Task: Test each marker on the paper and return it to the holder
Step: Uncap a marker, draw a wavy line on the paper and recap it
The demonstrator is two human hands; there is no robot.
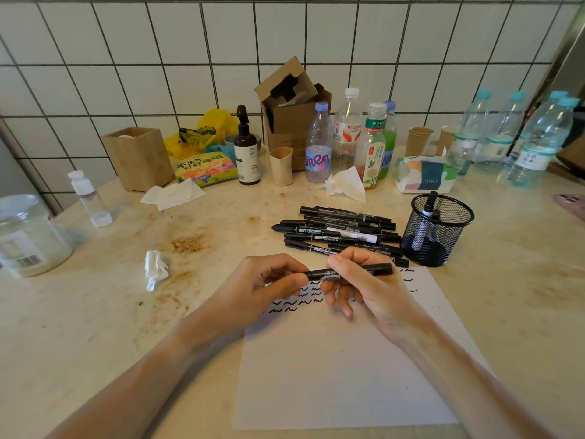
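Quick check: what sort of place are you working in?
Probably a kitchen or pantry counter: white tiled wall, stained stone countertop, and a row of drink bottles by paper cups.

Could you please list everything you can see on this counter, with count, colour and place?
held marker: one, black, over the paper, in both hands
loose markers: about ten, black, piled left of the holder
mesh holder: one, black, right of the pile, markers inside
paper: one sheet, white, front centre, black squiggles at top
plastic bottles: several, clear, along the tiled wall
tissue pack: one, multicoloured, behind the holder
wooden box: one, tan, back left
left hand: closed on the marker's left end
right hand: gripping the barrel
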